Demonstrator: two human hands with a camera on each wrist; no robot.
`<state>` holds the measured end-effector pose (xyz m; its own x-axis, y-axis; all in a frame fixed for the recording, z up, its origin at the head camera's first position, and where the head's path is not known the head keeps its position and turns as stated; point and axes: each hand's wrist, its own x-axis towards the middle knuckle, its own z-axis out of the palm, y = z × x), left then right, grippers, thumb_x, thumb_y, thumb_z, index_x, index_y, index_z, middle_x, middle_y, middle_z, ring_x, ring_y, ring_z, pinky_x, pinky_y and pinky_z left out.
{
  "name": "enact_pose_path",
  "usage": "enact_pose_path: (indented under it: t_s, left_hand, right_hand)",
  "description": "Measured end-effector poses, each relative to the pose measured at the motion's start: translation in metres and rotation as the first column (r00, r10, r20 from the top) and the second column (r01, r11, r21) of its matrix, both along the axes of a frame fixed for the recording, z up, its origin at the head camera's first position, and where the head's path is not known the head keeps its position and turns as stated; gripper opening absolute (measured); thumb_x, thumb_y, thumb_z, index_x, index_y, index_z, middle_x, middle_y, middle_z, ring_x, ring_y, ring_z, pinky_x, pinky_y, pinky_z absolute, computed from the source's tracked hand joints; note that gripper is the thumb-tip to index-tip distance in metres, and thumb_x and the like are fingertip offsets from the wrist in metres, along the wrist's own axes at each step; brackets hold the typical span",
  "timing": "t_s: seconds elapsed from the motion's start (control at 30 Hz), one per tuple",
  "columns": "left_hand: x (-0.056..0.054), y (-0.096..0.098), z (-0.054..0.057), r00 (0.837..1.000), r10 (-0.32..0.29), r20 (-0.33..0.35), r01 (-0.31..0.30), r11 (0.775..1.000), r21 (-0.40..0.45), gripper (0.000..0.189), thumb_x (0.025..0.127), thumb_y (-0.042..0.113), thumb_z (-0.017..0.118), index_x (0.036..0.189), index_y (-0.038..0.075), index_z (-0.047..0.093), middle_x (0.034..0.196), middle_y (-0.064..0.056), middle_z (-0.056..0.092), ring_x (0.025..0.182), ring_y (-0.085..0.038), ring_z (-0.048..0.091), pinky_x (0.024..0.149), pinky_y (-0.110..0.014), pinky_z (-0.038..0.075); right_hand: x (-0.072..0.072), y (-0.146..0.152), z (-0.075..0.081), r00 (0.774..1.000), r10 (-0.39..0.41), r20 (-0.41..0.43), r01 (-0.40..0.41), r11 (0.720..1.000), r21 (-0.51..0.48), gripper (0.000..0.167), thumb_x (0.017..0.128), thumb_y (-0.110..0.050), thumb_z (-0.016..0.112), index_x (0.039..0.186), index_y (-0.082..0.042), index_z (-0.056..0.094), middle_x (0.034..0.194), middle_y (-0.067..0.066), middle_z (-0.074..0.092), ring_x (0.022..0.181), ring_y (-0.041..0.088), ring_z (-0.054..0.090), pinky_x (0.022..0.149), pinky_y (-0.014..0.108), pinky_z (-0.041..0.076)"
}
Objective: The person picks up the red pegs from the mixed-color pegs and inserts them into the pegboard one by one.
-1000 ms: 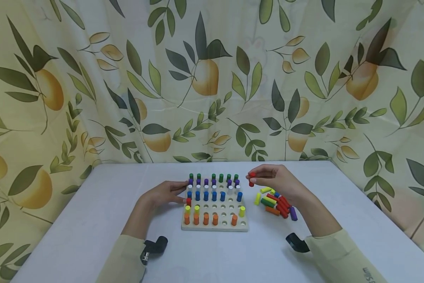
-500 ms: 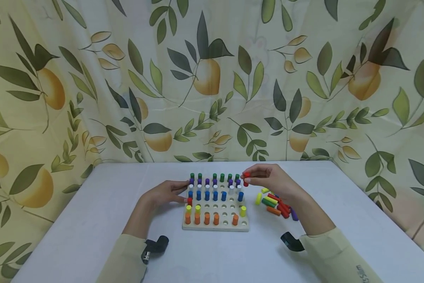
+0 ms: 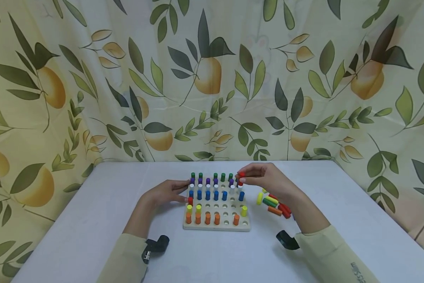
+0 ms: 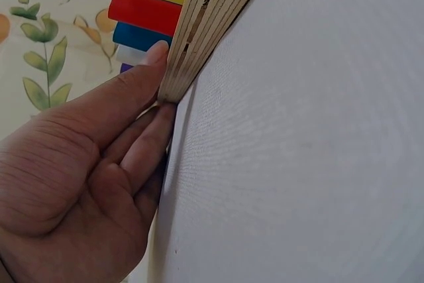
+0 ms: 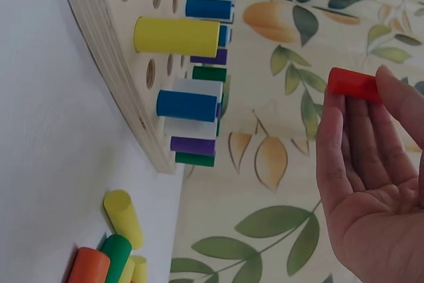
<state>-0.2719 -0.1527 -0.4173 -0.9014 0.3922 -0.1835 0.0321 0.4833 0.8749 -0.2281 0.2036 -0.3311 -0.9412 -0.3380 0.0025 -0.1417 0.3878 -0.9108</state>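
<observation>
The wooden pegboard [image 3: 212, 228] lies on the table with rows of coloured pegs and several bare holes. At its left edge, my left hand [image 3: 164, 192] touches the board with extended thumb and fingers; in the left wrist view the thumb lies against the rim beside a red peg [image 4: 144, 12]. My right hand [image 3: 270, 180] pinches a red peg [image 5: 354, 85] between thumb and fingertips, held above the board's far right corner. That peg is apart from the board in the right wrist view. A yellow peg [image 5: 175, 36] stands in the board nearby.
Loose pegs lie in a pile right of the board, including a green peg [image 3: 270, 202], an orange peg [image 3: 275, 211] and a yellow peg [image 3: 259, 198]. A white cloth [image 3: 212, 255] covers the table. Behind it hangs a patterned curtain [image 3: 212, 118].
My right hand has carried the red peg leftward, from beside the board to above its far right corner. The left hand stays at the board's left edge.
</observation>
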Motion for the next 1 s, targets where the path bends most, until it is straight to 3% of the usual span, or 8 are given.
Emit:
enact_pose_path:
  t_s: [0.4,0.77,1.0]
  left_hand:
    - [0.000,0.000,0.000,1.000,0.006,0.011,-0.006,1.000,0.009,0.072,0.087,0.010,0.085,0.152,0.011,0.053,0.153,-0.006,0.052,0.148,-0.022,0.038,0.121,-0.052,0.025]
    - [0.002,0.000,0.002,1.000,0.002,-0.003,-0.002,1.000,-0.025,0.071,0.088,0.010,0.084,0.152,0.011,0.053,0.153,-0.006,0.052,0.149,-0.025,0.035,0.121,-0.054,0.026]
    - [0.000,-0.001,0.000,1.000,-0.009,0.021,0.009,1.000,0.025,0.073,0.088,0.009,0.083,0.154,0.010,0.051,0.154,-0.005,0.051,0.149,-0.024,0.035,0.121,-0.053,0.025]
  right_hand:
    - [-0.001,-0.016,0.000,0.999,0.046,-0.003,-0.046,0.998,-0.047,0.027,0.096,-0.010,0.076,0.122,-0.004,0.073,0.115,0.012,0.075,0.110,0.029,0.070,0.108,0.053,0.047]
    - [-0.002,-0.030,-0.008,0.997,0.067,0.036,-0.066,0.997,-0.032,0.024,0.096,-0.012,0.075,0.119,-0.007,0.074,0.118,0.016,0.073,0.107,0.025,0.069,0.108,0.054,0.045]
    - [-0.001,-0.040,-0.013,0.994,0.099,0.046,-0.097,0.995,-0.039,0.021,0.096,-0.012,0.076,0.116,-0.008,0.075,0.115,0.013,0.074,0.108,0.029,0.069,0.104,0.051,0.049]
